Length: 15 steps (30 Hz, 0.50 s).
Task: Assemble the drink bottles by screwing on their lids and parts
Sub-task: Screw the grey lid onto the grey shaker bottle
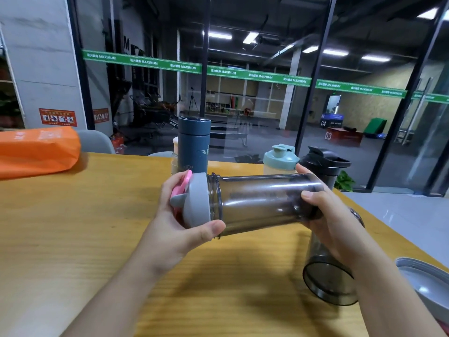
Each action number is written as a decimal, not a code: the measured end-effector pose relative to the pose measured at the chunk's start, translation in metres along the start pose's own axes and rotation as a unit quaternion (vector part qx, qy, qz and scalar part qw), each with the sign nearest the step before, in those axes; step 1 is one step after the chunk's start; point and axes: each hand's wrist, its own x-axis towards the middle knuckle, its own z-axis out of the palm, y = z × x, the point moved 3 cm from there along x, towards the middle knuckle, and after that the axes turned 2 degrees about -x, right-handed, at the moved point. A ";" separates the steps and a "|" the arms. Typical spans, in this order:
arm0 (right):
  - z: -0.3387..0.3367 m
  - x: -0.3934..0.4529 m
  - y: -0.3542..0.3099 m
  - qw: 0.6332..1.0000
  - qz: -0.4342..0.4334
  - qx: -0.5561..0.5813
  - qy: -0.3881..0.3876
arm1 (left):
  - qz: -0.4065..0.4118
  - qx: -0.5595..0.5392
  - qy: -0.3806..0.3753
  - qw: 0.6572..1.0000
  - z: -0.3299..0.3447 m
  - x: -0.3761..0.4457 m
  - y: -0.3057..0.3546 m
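Observation:
I hold a smoky transparent bottle point(262, 200) sideways above the wooden table point(73, 227). My right hand point(335, 222) grips its base end. My left hand point(179, 224) is wrapped around the grey lid point(198, 200) with a pink flip cap point(181, 188), which sits at the bottle's threaded neck. A second smoky cup part point(325, 278) lies on the table under my right wrist, its open end facing me.
At the table's far edge stand a dark blue flask point(194, 144), a pale bottle with a teal lid point(280, 159) and a black-lidded bottle point(324, 164). An orange bag point(36, 152) lies far left. A grey round lid point(427, 283) sits at the right edge.

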 end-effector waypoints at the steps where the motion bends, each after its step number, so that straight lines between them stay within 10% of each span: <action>1: 0.001 -0.001 -0.001 1.000 0.007 0.003 -0.006 | 0.004 0.003 -0.004 1.000 0.000 0.000 0.001; 15: 0.002 -0.008 -0.009 0.998 -0.032 -0.050 0.010 | -0.019 -0.031 0.001 0.999 0.003 0.002 0.004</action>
